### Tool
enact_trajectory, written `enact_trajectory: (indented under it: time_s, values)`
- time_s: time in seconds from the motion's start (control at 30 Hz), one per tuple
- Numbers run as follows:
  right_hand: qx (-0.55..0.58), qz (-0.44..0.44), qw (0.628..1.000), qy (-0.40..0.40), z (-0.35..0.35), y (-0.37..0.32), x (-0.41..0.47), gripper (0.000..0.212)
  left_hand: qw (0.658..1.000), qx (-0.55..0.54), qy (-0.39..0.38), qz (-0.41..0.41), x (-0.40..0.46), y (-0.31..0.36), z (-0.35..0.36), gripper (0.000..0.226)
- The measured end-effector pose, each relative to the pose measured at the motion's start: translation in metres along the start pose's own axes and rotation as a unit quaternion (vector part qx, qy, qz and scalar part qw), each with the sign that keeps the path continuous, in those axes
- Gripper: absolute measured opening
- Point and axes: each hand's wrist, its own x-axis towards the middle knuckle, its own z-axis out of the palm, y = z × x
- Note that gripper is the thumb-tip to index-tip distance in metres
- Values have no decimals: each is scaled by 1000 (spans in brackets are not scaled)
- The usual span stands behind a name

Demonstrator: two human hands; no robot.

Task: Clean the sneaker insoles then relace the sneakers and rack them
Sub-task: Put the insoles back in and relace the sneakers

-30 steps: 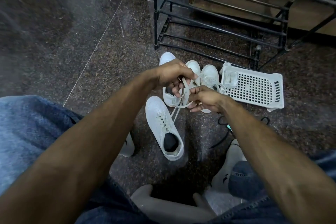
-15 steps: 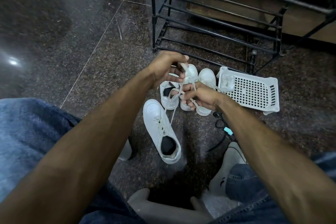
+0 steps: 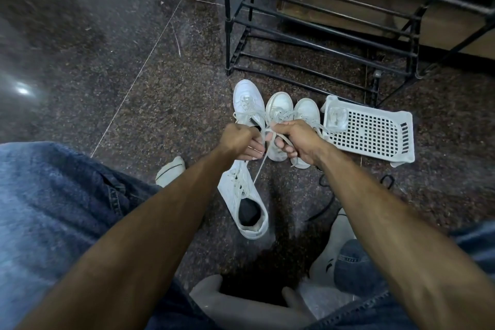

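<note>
Head view: both hands, left hand (image 3: 242, 140) and right hand (image 3: 296, 139), grip a flat white lace (image 3: 259, 169); leathery sneaker (image 3: 242, 199) at 6 o'clock, toe hidden.

Both hands (image 3: 242, 140) (image 3: 293, 136) have dropped lower, fists closed, pulling the lace (image 3: 259, 169) taut.

A white plastic basket (image 3: 375, 136) with a perforated bottom lies on the dark speckled stone floor (image 3: 107, 61). A small clear tub (image 3: 338, 118) sits at the basket's far left corner; its contents are too blurred to tell. Just nearer than the basket, a black cord (image 3: 325, 203) trails across the floor, and a pale grout line (image 3: 150, 53) runs well to the basket's left.
</note>
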Motion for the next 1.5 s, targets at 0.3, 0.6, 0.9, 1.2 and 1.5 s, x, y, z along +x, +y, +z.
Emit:
enact_trajectory:
  time_s: [0.3,0.6,0.9,1.2,1.5]
  values:
    - [-68,82,994,-33,-1,-2,0,37,989,0,-112,93,4,-12,4,47]
    - [-197,58,973,106,-16,19,9,12,924,371,91,13,42,-27,-45,22]
    - [-426,111,832,337,-62,58,9,25,833,539,43,-116,20,-64,-80,14]
    - [-544,49,838,12,15,100,25,46,803,592,-63,6,29,-111,-19,45]
    - [-602,-31,797,38,70,127,27,22,812,583,11,17,17,-126,-5,29]
